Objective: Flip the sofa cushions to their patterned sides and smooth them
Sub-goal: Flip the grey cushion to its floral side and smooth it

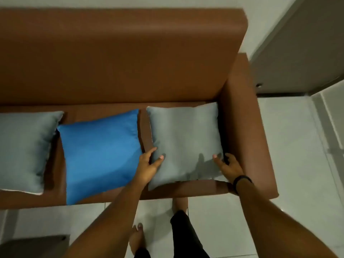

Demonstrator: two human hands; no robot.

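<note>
Right now the left hand (149,164) and right hand (229,167) each grip a lower corner of the grey cushion (184,138) lying on the sofa (119,53) seat beside its armrest.

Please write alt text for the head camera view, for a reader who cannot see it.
Both hands, left hand and right hand, grip the right grey cushion on a brown sofa. A blue cushion and another grey cushion lie to its left.

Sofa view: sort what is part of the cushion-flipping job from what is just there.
Job: right grey cushion, held by left hand and right hand; blue cushion; left grey cushion; sofa.

Just there: wristband; door; tiled floor.
</note>
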